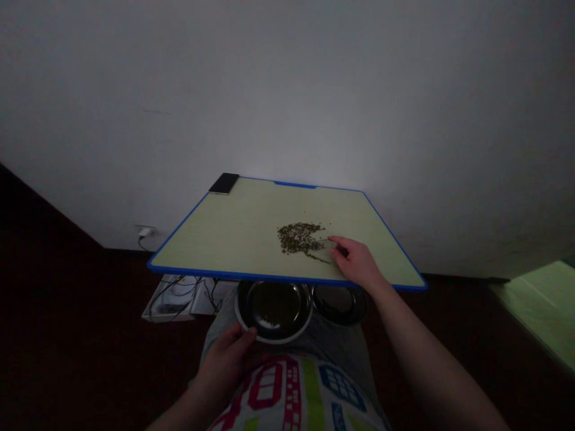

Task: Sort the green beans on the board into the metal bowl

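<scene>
A loose pile of small green grains (pixel 294 238), which look like beans, with paler ones among them, lies on the pale table top (pixel 224 239). My right hand (pixel 357 260) is at the pile's right side, thumb and index finger bent toward each other. Something thin and see-through seems to be at its fingertips, too faint to name. With thumb and fingers, my left hand (pixel 231 353) grips the near rim of a shiny metal bowl (pixel 274 308) at my lap, below the table's front edge. Some small grains show in its bottom.
A second metal bowl (pixel 339 304) stands to the right, partly under the table edge. A dark phone or tablet (pixel 224 183) lies at the far left corner. Below left are white boxes with cables (pixel 173 297). A wall (pixel 287 90) rises behind the table.
</scene>
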`<state>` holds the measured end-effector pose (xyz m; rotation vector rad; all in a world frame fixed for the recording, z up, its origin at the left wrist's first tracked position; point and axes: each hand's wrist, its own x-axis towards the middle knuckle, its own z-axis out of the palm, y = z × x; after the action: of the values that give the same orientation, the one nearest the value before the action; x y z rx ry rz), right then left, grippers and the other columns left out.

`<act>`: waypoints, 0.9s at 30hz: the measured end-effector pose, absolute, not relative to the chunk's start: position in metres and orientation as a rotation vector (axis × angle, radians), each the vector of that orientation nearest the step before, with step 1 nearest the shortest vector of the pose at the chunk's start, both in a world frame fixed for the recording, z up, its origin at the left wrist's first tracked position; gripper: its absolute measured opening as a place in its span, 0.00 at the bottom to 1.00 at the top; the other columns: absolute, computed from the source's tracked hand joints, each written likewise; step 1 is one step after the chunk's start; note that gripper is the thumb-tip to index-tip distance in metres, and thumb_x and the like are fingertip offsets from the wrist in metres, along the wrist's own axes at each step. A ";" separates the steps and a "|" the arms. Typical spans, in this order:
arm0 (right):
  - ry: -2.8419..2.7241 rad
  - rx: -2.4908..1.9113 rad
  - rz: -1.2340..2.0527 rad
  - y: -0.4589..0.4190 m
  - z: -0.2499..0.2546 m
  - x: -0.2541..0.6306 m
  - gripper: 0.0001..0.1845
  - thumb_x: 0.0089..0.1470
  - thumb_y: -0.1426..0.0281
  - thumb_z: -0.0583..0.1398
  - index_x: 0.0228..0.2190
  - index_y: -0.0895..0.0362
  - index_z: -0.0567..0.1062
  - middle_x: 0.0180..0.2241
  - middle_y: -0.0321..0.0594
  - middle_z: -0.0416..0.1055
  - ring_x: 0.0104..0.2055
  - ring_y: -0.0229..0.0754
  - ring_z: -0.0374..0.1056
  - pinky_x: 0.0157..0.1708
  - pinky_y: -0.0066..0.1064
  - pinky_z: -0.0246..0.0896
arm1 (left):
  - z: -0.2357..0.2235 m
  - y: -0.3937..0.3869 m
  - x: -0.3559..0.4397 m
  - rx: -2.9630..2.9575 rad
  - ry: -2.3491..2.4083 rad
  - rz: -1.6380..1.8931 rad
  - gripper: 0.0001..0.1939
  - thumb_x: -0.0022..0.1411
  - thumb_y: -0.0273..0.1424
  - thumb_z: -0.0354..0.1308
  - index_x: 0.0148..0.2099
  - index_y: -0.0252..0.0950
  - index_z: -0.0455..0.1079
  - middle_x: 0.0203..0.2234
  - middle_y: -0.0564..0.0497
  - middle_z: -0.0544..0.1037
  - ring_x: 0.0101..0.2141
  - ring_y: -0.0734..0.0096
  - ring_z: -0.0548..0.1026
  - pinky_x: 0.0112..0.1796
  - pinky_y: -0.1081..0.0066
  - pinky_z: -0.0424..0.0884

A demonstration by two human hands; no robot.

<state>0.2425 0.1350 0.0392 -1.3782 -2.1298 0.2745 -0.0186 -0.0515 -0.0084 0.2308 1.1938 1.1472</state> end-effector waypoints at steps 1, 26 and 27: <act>-2.125 -1.383 0.266 0.135 0.040 0.243 0.21 0.56 0.67 0.56 0.49 0.58 0.77 0.29 0.42 0.76 0.27 0.40 0.66 0.32 0.33 0.63 | -0.008 -0.051 -0.019 0.221 1.197 1.143 0.05 0.54 0.23 0.64 0.35 0.34 0.73 0.28 0.46 0.85 0.32 0.58 0.84 0.31 0.68 0.79; -2.152 -1.372 0.256 0.138 0.038 0.239 0.20 0.57 0.67 0.56 0.49 0.57 0.77 0.32 0.43 0.78 0.31 0.42 0.70 0.36 0.34 0.65 | -0.009 -0.051 -0.018 0.221 1.219 1.142 0.06 0.52 0.24 0.66 0.32 0.35 0.72 0.27 0.48 0.85 0.30 0.60 0.84 0.30 0.69 0.79; -2.153 -1.368 0.258 0.138 0.039 0.239 0.20 0.57 0.67 0.56 0.49 0.57 0.77 0.33 0.43 0.78 0.32 0.42 0.70 0.36 0.34 0.65 | -0.009 -0.051 -0.017 0.222 1.227 1.141 0.07 0.51 0.24 0.67 0.33 0.35 0.72 0.27 0.48 0.85 0.30 0.61 0.84 0.29 0.69 0.80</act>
<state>0.2391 0.1384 0.0386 -1.3682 -2.1535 0.2575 -0.0174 -0.0511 -0.0085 0.2215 1.2266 1.1409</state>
